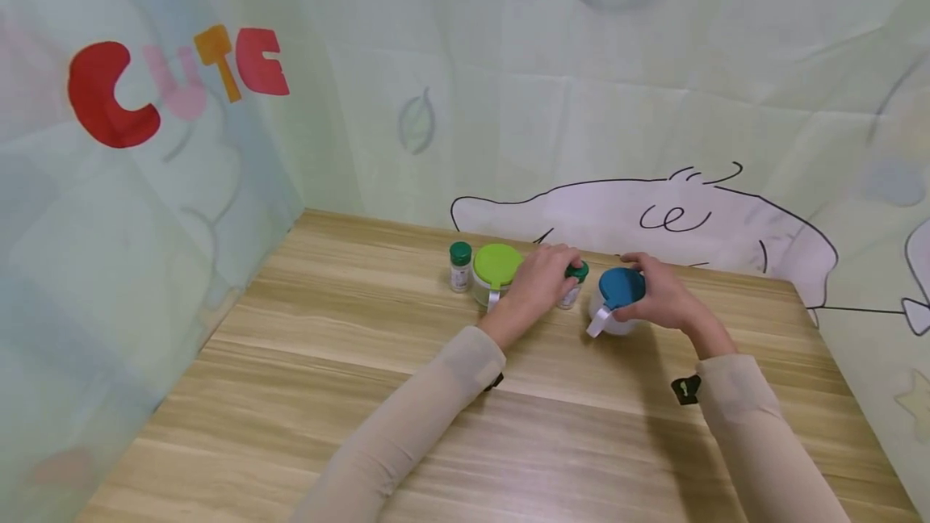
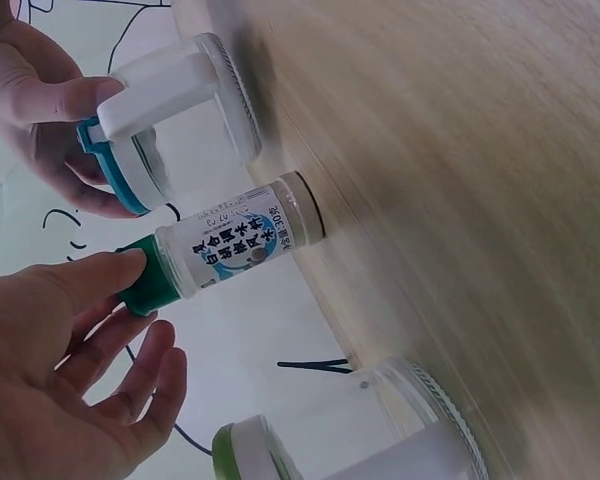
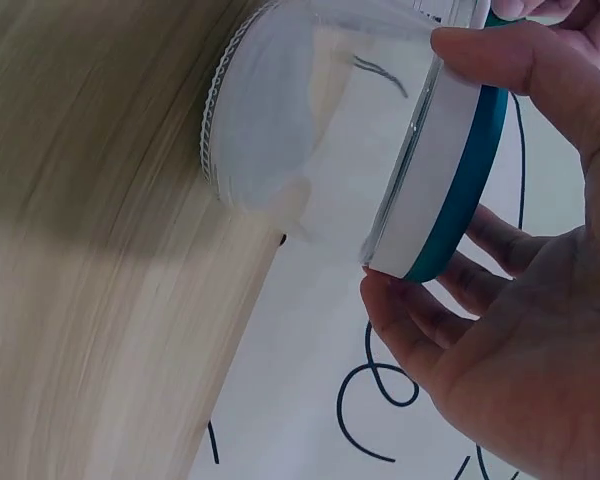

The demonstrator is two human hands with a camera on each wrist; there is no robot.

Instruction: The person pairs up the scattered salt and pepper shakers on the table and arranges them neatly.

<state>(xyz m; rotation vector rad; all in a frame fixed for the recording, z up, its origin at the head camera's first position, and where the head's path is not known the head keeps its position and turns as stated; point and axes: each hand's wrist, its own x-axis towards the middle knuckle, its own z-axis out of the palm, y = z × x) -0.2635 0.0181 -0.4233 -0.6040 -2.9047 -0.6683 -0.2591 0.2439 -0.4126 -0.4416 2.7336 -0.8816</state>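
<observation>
My left hand point(image 1: 536, 279) pinches the green cap point(image 2: 150, 277) of a small spice bottle point(image 2: 238, 243) between thumb and fingers. That bottle stands upright on the table, its label covered in print. To its right, my right hand point(image 1: 663, 294) grips the rim of a blue-lidded clear jar point(image 3: 265, 125) from above. The thumb and fingers lie on opposite sides of its blue lid point(image 1: 622, 287). A white handle point(image 2: 158, 97) juts from the jar's near side. Left of the held bottle stands a similar jar with a green lid point(image 1: 497, 265), partly behind my left hand.
A second green-capped spice bottle point(image 1: 459, 266) stands at the left end of the row. The wood-grain table point(image 1: 349, 329) reaches back to a printed cloth wall point(image 1: 508, 103). Another cloth side point(image 1: 182, 208) runs along the table's left edge.
</observation>
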